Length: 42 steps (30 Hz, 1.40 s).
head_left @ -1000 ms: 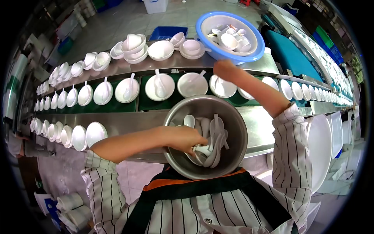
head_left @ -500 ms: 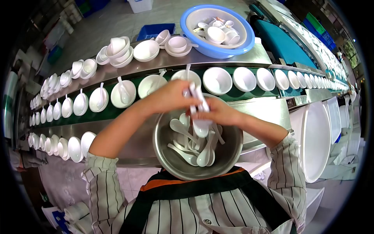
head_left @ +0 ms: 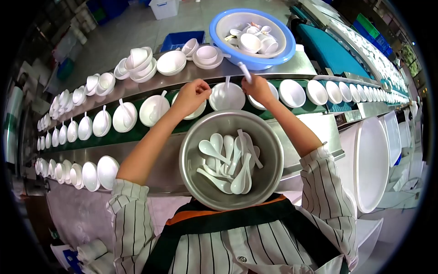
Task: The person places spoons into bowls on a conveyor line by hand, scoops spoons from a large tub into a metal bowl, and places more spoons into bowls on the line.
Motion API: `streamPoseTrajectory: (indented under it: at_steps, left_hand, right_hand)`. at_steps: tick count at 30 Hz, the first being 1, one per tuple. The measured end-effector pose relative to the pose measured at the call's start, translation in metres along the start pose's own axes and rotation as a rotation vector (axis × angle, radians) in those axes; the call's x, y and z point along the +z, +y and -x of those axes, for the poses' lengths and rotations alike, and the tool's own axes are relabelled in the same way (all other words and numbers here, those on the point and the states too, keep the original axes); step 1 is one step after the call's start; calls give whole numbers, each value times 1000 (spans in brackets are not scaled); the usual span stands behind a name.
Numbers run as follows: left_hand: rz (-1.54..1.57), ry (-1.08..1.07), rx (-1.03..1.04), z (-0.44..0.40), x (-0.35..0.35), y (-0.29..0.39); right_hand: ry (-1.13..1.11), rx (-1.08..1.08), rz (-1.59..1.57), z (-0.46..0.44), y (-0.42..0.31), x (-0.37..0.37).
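Observation:
My right hand is closed around a white soup spoon, its handle pointing up, over a white bowl on the green conveyor. My left hand has curled fingers and hovers by another white bowl; anything in its grip is hidden. Between the hands sits a bowl with a spoon standing in it. Nearest my body, a steel basin contains several loose white spoons.
On the green conveyor belt, bowls to the left have spoons; those at the right show none. A blue tub of crockery stands on the steel ledge beyond, beside stacked bowls. More bowls line the near-left ledge.
My hands have moved apart and forward from above the basin, the right one taking a spoon along. The conveyor bowls have shifted left, and the bowl between my hands now has a spoon.

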State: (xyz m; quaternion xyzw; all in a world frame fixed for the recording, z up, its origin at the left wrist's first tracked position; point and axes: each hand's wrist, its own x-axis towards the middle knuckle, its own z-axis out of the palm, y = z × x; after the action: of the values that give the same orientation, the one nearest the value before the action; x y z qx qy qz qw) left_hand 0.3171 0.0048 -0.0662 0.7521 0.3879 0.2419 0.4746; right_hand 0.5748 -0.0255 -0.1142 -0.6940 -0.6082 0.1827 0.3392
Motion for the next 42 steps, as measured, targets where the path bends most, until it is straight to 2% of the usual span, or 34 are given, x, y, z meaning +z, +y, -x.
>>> streamPoseTrajectory:
  at_steps: [1,2,4,6,8,9,10,12,13,14,16,17,18,20,21,22,24,25,26,27,28,29,31,32,33,34,36,39,40,42]
  left_hand:
    - [-98,69,160,7,1,9]
    - [-188,81,197,18,3,20]
    - [-274,-47,237,44,8,49]
    - [-615,-248,623,63,15,54]
    - [-780,-421,688,84,28,45]
    - [-864,-511,719,93,34,38]
    - [-959,-521,747,100,40,30]
    - [-1156,-533,808,104,50,14]
    - [-1005,-485,816,101,55,9]
    - [-1044,-567,826,100,56,4]
    - [-1116,-729,833,99,49,20]
    - [-967,-696,807,101,47,19]
    - [-970,-799,678,101,44,27]
    - [-957,-996,398,100,38,48]
    - [-874,-915,453,102,36,43]
    - [-827,-918,401,100,33,46]
    - [-736,-927,322,88,28,67]
    - [-565,-888,202,82,21,80]
    - [-252,-888,100,71,17,81]
    - [-69,-871,68,62,13,81]
    - [114,-847,34,56,14,82]
    - [306,-782,-44,53,17,81]
    - [434,-667,-32,49,36,69]
    - [493,-589,-9,50,45,65]
    - [515,-578,-32,51,49,67]
    - [407,-614,28,51,47,69]
    - [470,-588,40,55,53,75]
    - [400,-480,-10,56,40,74]
    - [367,-266,139,52,39,61]
    - [262,86,256,37,16,30]
  right_hand:
    - [40,7,-15,4,6,-3]
    - [83,12,-28,9,12,-4]
    - [74,6,65,15,35,2]
    - [155,43,16,19,37,1]
    - [137,84,-122,14,34,-14]
    - [165,112,-307,13,33,-19]
    - [234,121,-174,10,39,-23]
    - [272,162,-104,8,51,-29]
    - [260,145,-19,11,59,-30]
    - [207,158,154,14,66,-33]
    - [164,101,193,22,66,-39]
    - [208,-15,220,25,65,-41]
    - [290,-168,283,29,48,-44]
    - [145,-226,80,44,-10,-60]
    - [-90,-174,-8,56,-43,-72]
    - [-322,-115,-94,68,-70,-79]
    - [-779,-187,-331,89,-98,-80]
    - [-811,-223,-396,98,-101,-74]
    - [-838,-258,-457,103,-101,-69]
    - [-736,-302,-547,103,-100,-67]
    - [-726,-101,-732,103,-97,-70]
    - [-636,-80,-765,100,-96,-72]
    - [-508,-39,-875,98,-99,-77]
    - [-494,-7,-829,99,-101,-76]
    - [-480,24,-783,100,-100,-76]
    - [-467,58,-735,101,-99,-74]
    - [-375,8,-722,102,-96,-67]
    - [-245,50,-717,94,-116,-64]
    - [-147,25,-656,84,-123,-66]
    - [-44,-96,-537,58,-123,-76]
